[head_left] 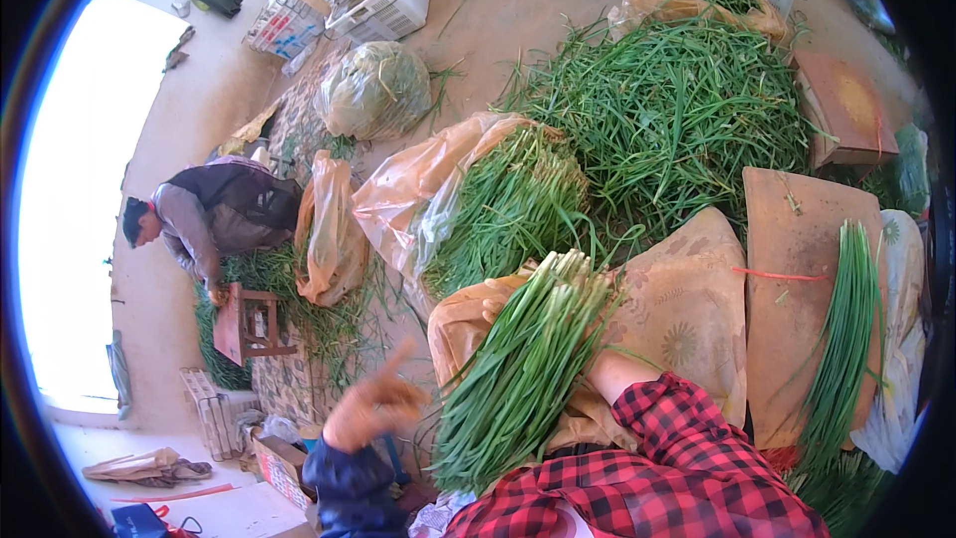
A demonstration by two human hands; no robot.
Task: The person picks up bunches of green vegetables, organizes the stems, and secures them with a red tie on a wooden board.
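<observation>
Red checked sleeve [687,458] cradles a chive bundle [523,364], hiding the right hand.

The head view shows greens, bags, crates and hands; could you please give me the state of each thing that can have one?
Left hand: raised, open, holding nothing.
Right hand: mostly hidden under the bunch of green stalks, seemingly gripping it.
Bunch of green stalks: gathered, lying across the lap.
Orange plastic bag: open, stalks spilling out.
Big green pile: loose, heaped on the floor.
White crate: tilted, holding a bag.
Wooden board: flat, stalks along its right edge.
</observation>
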